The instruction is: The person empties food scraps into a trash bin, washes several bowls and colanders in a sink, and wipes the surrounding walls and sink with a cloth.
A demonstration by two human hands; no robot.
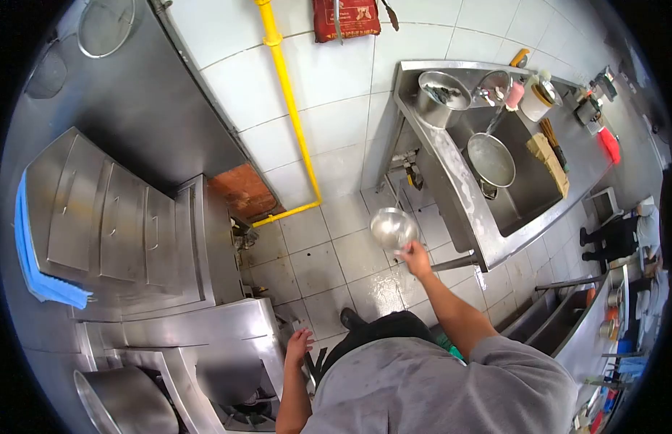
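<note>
My right hand [415,258] is closed on the rim of a shiny metal bowl [394,229], held out over the tiled floor, left of the sink. Near the stove's edge, my left hand [299,345] hangs with its fingers apart and nothing in them. Water runs from the tap into a round metal bowl [491,160] in the sink [527,206]. A metal pot [443,101] holding utensils stands on the sink's left corner.
A stove [231,333] with a large pot [126,401] lies at the lower left. A yellow pipe [289,101] runs down the wall. Cardboard [549,163] rests on the sink's edge. Another person [614,235] stands at the far right.
</note>
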